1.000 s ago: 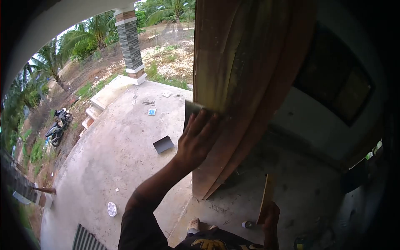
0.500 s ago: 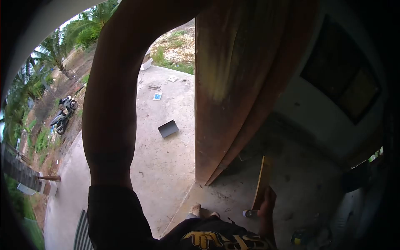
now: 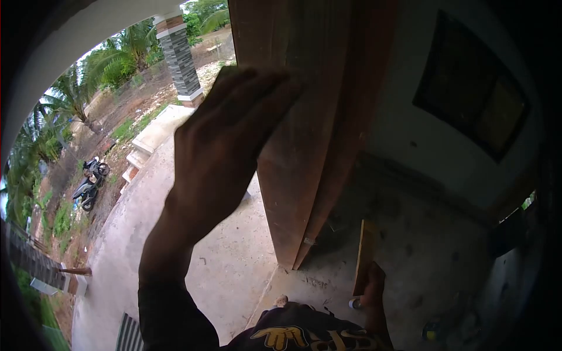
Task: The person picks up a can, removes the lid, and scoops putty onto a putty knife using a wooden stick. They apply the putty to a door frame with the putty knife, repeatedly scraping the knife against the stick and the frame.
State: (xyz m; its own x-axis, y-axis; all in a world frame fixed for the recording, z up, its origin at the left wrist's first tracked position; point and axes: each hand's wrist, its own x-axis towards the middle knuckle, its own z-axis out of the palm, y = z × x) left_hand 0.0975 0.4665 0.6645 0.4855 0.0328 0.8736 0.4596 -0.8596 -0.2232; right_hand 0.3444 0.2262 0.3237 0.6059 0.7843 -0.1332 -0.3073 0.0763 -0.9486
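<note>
My left hand is raised in front of the upright brown wooden door or panel. Its fingers stretch out across the wood near its left edge; their tips blur into the dark, so contact is hard to judge. A small dark corner shows beside the fingers, too dim to name. Low on the right, my right hand is closed around a flat wooden board, held upright. Just below the board's lower end is a small round whitish thing, like a roll or cap, against that hand.
Concrete floor runs from the porch into the dim room. A stone-clad pillar and steps stand outside, with a motorcycle beyond. Corrugated sheet lies at lower left. A dark window is in the right wall.
My left arm, earlier reaching up past the top of view, has come down, so the hand now shows against the wood. The view has shifted; my right hand still holds the board.
</note>
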